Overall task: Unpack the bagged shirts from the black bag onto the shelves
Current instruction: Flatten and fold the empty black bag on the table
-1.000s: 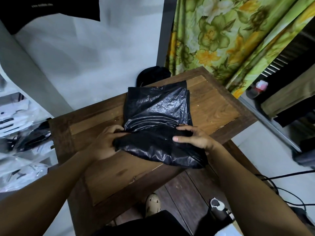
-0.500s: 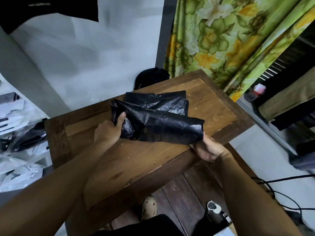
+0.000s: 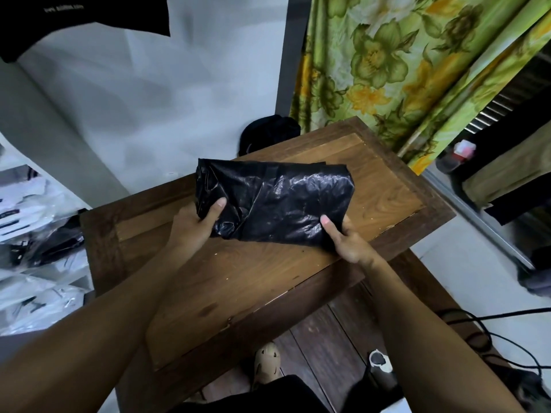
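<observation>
We hold the crinkled black plastic bag (image 3: 277, 201) just above the brown wooden surface (image 3: 238, 281), gathered into a flat oblong. It looks slack and thin, so we judge it emptied, and the step in hand is folding it away. We cannot tell from here whether a last packet hides inside. The clear-wrapped shirts (image 3: 32, 210) lie heaped on the white shelves (image 3: 21, 172) at the far left, well apart from the bag.

Our left hand (image 3: 193, 228) grips the bag's left end, with the thumb laid on top. Its other fingers are tucked underneath, out of sight. Our right hand (image 3: 347, 244) pinches the near right corner the same way, thumb over and the rest below.

To fold it well, we should first squeeze along its length and feel for anything left inside. Then we should lay it down on the surface, not fold it in the air, since film this light will likely slip and spring open. We should keep both ends level so the edges meet. We should press from the folded side toward the open mouth to push the air out. Our thumbs should hold each crease until it sets. We should work near the middle of the surface, away from its near edge.
</observation>
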